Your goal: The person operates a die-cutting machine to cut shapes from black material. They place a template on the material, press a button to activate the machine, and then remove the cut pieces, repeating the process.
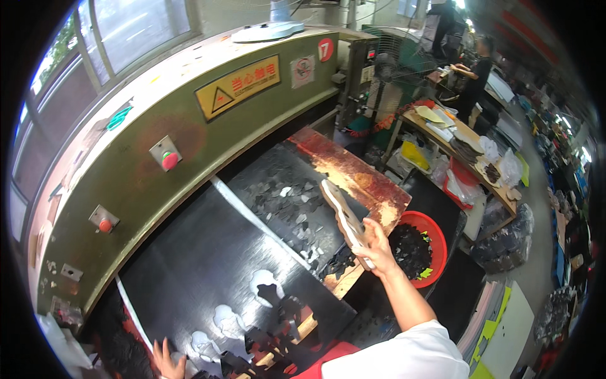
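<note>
Fingers grip a slim piece above a scrap-strewn worktop beside green machinery.

Olive-green metal machine beam bears: yellow rectangular sign with warning triangle and red lettering; round red sticker with white numeral; pale square placard, apparently a prohibition symbol.

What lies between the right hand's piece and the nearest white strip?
The head view shows dark and pale scraps scattered between the held piece and the strip.
</note>
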Motion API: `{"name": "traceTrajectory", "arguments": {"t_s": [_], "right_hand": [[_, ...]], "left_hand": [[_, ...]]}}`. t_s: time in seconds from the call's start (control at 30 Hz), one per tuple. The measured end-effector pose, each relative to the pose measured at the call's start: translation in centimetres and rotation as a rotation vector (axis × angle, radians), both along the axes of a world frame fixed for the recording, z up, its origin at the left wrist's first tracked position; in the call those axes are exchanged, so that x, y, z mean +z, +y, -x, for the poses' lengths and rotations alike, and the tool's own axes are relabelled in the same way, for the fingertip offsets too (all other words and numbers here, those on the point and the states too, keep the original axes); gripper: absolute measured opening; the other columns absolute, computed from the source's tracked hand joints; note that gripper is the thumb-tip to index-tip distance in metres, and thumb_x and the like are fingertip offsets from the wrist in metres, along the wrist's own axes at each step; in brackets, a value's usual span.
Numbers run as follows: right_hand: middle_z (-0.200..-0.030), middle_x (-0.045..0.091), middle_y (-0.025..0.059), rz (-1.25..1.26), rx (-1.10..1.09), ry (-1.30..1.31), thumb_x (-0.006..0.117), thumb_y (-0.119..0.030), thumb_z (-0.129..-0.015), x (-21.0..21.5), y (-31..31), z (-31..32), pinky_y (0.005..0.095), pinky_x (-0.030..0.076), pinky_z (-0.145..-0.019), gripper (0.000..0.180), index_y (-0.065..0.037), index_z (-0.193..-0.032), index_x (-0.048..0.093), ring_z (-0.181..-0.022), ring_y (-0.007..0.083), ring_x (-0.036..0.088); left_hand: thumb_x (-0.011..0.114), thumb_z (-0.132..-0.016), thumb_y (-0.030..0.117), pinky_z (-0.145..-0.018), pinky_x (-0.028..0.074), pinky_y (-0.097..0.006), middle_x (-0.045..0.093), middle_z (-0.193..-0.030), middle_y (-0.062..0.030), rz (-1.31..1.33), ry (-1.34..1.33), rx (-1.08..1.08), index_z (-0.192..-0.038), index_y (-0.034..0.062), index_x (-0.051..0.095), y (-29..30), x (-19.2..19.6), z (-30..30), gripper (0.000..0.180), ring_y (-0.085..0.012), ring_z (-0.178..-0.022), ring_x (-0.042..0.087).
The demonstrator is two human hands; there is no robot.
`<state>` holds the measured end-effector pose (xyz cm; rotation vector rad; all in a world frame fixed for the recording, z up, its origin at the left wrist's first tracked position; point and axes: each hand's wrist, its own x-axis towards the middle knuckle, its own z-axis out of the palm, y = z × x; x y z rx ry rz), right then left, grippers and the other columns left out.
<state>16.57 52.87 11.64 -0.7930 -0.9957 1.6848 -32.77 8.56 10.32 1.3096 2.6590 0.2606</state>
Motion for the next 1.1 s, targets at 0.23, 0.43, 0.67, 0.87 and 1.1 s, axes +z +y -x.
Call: {"name": "traceTrajectory", "arguments": {"t_s": [0.23,0.43,0.67,0.87,1.1], "right_hand": [[-0.134,0.041,0.0348,0.573,0.053,0.931,0.057,-0.059,-0.079,-1.4,-3.0,1.4,0.0721,0.022,-0.105,0.084,-0.006,-0.141,0.040,-0.121,0.0600,0.038],[-0.130,0.038,0.0379,0.629,0.072,0.701,0.057,-0.062,-0.076,-1.1,-1.5,-0.8,0.0759,0.020,-0.101,0.090,-0.004,-0.142,0.036,-0.121,0.0686,0.027],[-0.150,0.017,0.0330,0.575,-0.035,0.653,0.060,-0.035,-0.077,2.3,-2.7,2.6,0.0662,0.004,-0.114,0.086,0.004,-0.145,0.025,-0.138,0.0554,0.005],[-0.149,0.031,0.0204,0.145,0.119,0.195,0.057,-0.027,-0.082,3.0,-7.6,6.6,0.0526,0.023,-0.116,0.080,0.000,-0.148,0.020,-0.134,0.0363,0.038],[-0.126,0.053,0.0205,-0.168,0.541,-0.195,0.075,-0.037,-0.061,5.2,-16.7,21.6,0.0392,0.042,-0.100,0.098,0.009,-0.138,0.036,-0.119,0.0301,0.053]], "left_hand": [[0.059,-0.090,0.041,-0.111,0.027,-0.045,0.035,-0.145,-0.0262,-0.174,-0.237,0.263,-0.136,0.0033,0.048,-1.0,5.5,-7.3,0.061,-0.0360,-0.134,0.034],[0.054,-0.094,0.031,-0.097,0.039,-0.040,0.052,-0.124,-0.0235,-0.186,-0.344,0.388,-0.128,-0.0005,0.052,-0.1,6.4,-5.5,0.047,-0.0316,-0.114,0.051],[0.057,-0.092,0.030,-0.080,0.051,-0.038,0.068,-0.100,-0.0203,-0.251,-0.338,0.771,-0.115,-0.0038,0.060,-2.0,1.0,-1.0,0.041,-0.0282,-0.090,0.066],[0.061,-0.088,0.019,-0.070,0.047,-0.044,0.055,-0.086,-0.0155,-0.292,0.289,0.417,-0.121,0.0009,0.057,1.5,-2.6,-1.7,0.038,-0.0341,-0.082,0.057],[0.064,-0.084,0.017,-0.069,0.046,-0.041,0.054,-0.082,-0.0119,-0.404,0.227,0.362,-0.118,0.0012,0.060,0.7,-2.0,-2.0,0.038,-0.0304,-0.079,0.056]]}}
